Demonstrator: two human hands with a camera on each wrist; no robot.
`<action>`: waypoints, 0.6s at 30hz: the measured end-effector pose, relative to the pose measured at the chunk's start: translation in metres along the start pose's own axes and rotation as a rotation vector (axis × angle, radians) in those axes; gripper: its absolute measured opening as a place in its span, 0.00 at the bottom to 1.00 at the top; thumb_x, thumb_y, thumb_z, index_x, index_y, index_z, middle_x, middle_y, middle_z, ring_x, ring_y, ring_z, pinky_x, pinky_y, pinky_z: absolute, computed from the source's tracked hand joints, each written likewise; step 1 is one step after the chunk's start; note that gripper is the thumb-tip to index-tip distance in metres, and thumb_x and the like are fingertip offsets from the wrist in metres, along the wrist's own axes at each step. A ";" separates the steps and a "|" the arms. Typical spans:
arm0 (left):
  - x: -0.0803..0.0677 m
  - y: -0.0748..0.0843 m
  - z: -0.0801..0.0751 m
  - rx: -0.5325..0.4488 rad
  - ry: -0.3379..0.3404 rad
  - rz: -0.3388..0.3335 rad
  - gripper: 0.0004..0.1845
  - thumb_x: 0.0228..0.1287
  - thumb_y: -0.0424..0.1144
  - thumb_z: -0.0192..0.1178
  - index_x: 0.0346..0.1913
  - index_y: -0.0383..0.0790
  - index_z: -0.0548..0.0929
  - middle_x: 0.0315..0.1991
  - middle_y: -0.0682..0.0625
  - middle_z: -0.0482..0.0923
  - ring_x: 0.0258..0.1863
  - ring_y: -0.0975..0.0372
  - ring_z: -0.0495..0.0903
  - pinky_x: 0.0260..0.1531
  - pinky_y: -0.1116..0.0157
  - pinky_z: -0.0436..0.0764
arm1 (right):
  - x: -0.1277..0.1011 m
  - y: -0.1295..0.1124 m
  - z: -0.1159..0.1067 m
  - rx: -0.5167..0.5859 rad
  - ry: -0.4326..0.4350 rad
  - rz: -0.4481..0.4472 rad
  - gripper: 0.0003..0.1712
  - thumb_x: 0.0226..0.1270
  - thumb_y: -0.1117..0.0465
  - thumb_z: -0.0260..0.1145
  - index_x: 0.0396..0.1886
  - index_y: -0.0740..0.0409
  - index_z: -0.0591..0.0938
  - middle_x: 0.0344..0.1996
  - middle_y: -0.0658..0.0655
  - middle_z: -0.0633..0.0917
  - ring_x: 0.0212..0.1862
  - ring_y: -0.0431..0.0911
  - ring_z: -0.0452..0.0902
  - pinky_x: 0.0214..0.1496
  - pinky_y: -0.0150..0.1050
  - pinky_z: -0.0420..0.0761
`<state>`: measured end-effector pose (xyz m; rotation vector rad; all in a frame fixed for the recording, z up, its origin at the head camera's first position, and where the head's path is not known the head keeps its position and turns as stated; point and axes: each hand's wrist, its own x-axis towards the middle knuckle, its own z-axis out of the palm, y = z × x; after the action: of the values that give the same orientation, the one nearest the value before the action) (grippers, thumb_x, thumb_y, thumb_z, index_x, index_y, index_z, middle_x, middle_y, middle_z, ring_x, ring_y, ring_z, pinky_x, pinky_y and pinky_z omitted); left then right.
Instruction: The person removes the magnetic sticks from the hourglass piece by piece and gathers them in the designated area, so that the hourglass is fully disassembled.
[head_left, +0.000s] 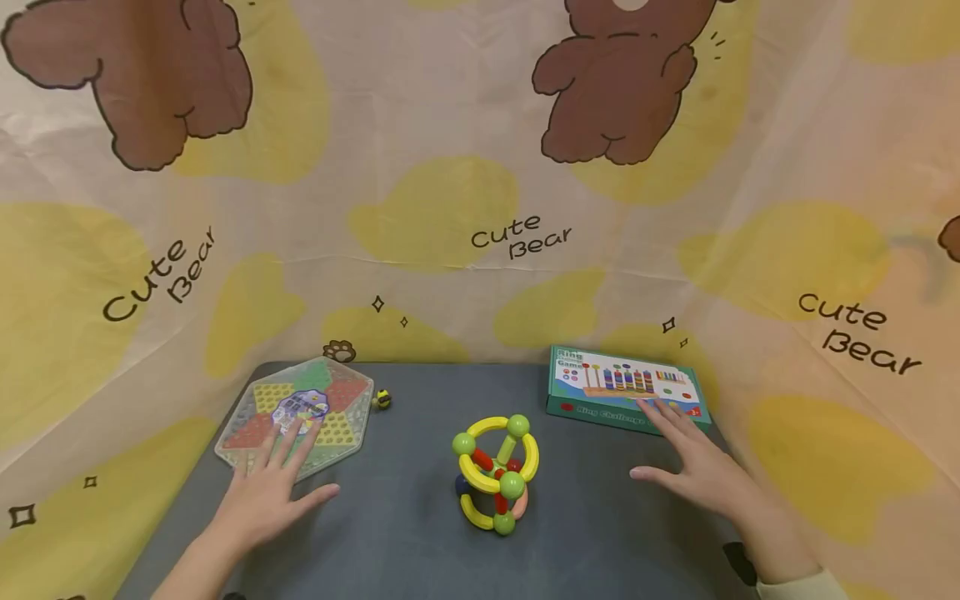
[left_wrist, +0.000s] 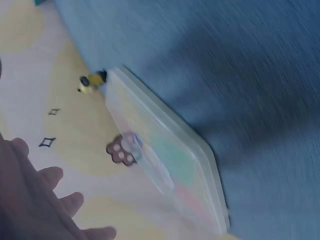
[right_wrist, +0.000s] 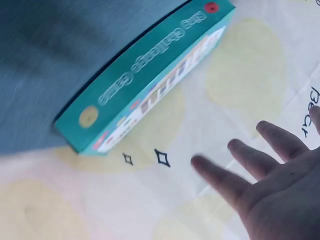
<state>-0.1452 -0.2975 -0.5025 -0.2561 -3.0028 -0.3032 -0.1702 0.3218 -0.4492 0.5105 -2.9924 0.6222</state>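
My left hand [head_left: 264, 498] is spread with straight fingers above the table's left side, its fingertips overlapping a hexagonal Chinese checkers board [head_left: 347, 433] in the head view. On the other side my right hand [head_left: 701, 467] also has its fingers spread, near a green Ring Challenge Game box [head_left: 626, 387]. Neither hand holds anything. Between them stands a toy [head_left: 487, 475] of yellow curved pieces, red and green rods and green balls. In the left wrist view the board [left_wrist: 160, 145] lies beyond the fingers; the right wrist view shows the box [right_wrist: 145, 75] apart from the fingertips.
A small yellow and black bee-like figure [head_left: 383, 399] sits just right of the board. The dark table [head_left: 420, 567] is bordered at the back and sides by a hanging cloth [head_left: 420, 217] printed with bears and yellow patches.
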 end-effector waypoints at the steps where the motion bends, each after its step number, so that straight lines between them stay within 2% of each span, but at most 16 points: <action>1: 0.002 0.004 0.001 -0.027 0.006 0.003 0.53 0.62 0.72 0.57 0.82 0.61 0.41 0.81 0.40 0.49 0.77 0.34 0.49 0.61 0.23 0.49 | 0.001 -0.001 0.003 0.021 0.006 -0.003 0.59 0.58 0.32 0.72 0.82 0.32 0.50 0.80 0.62 0.55 0.75 0.73 0.54 0.62 0.76 0.63; 4: 0.006 0.014 0.004 -0.133 0.027 0.021 0.51 0.65 0.68 0.57 0.82 0.59 0.44 0.79 0.38 0.54 0.75 0.34 0.54 0.63 0.27 0.56 | 0.005 -0.006 0.010 0.071 0.025 -0.005 0.57 0.58 0.34 0.72 0.82 0.33 0.52 0.79 0.64 0.58 0.73 0.73 0.58 0.59 0.76 0.67; 9: 0.015 0.031 0.009 -0.393 0.004 0.041 0.45 0.72 0.59 0.57 0.82 0.52 0.47 0.79 0.38 0.54 0.75 0.36 0.56 0.66 0.32 0.59 | 0.013 -0.014 0.020 0.131 0.059 -0.027 0.55 0.59 0.37 0.73 0.81 0.33 0.55 0.77 0.65 0.62 0.72 0.72 0.62 0.58 0.75 0.69; 13: 0.019 0.043 0.012 -0.596 -0.045 0.018 0.41 0.76 0.55 0.54 0.82 0.50 0.46 0.78 0.37 0.56 0.75 0.37 0.56 0.66 0.31 0.58 | 0.018 -0.021 0.026 0.160 0.084 -0.050 0.53 0.59 0.39 0.74 0.80 0.35 0.58 0.77 0.62 0.63 0.73 0.69 0.62 0.60 0.73 0.69; 18: 0.022 0.059 0.017 -0.786 -0.060 -0.016 0.38 0.78 0.51 0.51 0.82 0.47 0.49 0.75 0.36 0.63 0.74 0.39 0.61 0.65 0.34 0.63 | 0.021 -0.030 0.032 0.189 0.115 -0.084 0.53 0.57 0.41 0.76 0.79 0.41 0.62 0.76 0.61 0.65 0.73 0.67 0.63 0.62 0.71 0.70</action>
<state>-0.1581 -0.2335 -0.5049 -0.2992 -2.7756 -1.4838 -0.1794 0.2770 -0.4649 0.5857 -2.8041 0.8999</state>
